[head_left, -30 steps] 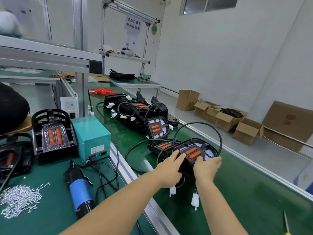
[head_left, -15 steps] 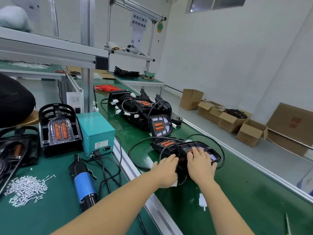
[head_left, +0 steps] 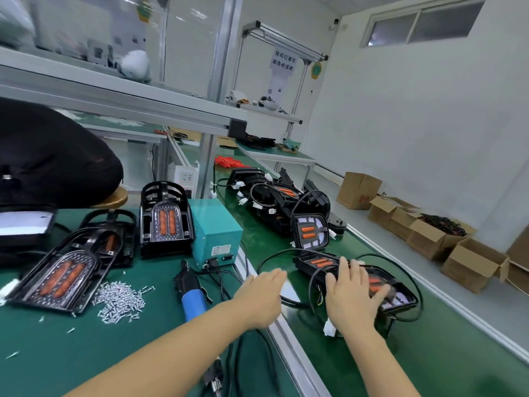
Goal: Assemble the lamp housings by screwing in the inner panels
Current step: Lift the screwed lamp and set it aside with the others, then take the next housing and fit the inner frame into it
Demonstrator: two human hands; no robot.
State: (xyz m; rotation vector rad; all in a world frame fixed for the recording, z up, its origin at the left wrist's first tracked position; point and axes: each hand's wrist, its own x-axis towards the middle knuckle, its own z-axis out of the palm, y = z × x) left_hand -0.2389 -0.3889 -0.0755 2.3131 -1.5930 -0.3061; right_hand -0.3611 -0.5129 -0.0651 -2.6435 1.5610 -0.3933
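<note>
Resting flat on a black lamp housing [head_left: 380,287], the right hand [head_left: 353,295] has its fingers spread and pressed on the orange-and-white inner panel, palm down, not curled around anything. That housing lies on a green conveyor belt [head_left: 357,365], which serves here as the landmark. A black cable [head_left: 412,279] loops around the housing on the belt, and a white connector [head_left: 329,329] lies on the belt just beside the right wrist.

The left hand [head_left: 262,296] is open and empty, fingers extended together, hovering over the belt's near metal edge rail [head_left: 289,339], apart from the housing.

Farther along the belt lies a second housing [head_left: 317,263] touching the first, then one propped upright [head_left: 310,232], then a heap of more housings with white connectors [head_left: 272,196].

On the side of the belt toward the left hand is a green work table [head_left: 57,353]. On it, nearest the belt, sits a teal power box [head_left: 214,233] with a blue-handled electric screwdriver [head_left: 191,296] lying in front of it. Farther from the belt is a pile of small silver screws [head_left: 120,300], and beyond it several more housings, one tilted [head_left: 60,279] and one upright [head_left: 166,219].

On the belt's other side, open cardboard boxes [head_left: 429,233] stand on the floor along a white wall.
</note>
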